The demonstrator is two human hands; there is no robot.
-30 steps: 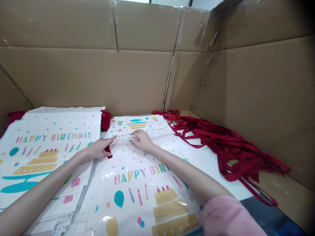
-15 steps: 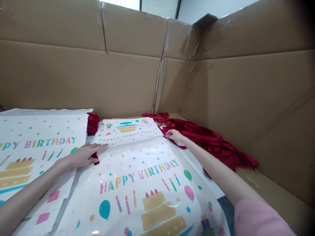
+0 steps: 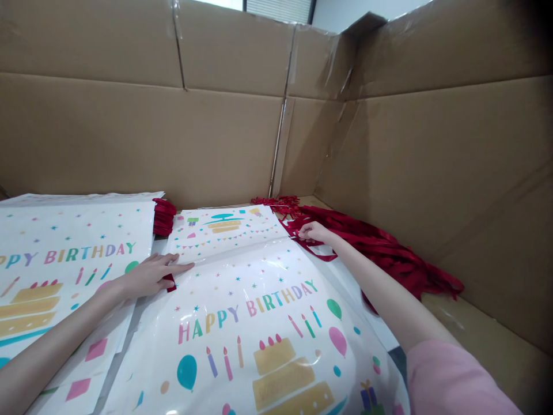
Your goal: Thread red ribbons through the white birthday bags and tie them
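Two bare hands: the left (image 3: pixel 149 275), half open and palm down, reaches its forefinger onto one glossy birthday sheet (image 3: pixel 242 276), thumb beside one red tab (image 3: pixel 171 282); the right (image 3: pixel 314 231) has fingers pinched at its right edge (grip hidden). One printed stack (image 3: pixel 86 230) lies left, one ribbon heap (image 3: pixel 380 248) right, cardboard walls (image 3: pixel 129 138) beyond.
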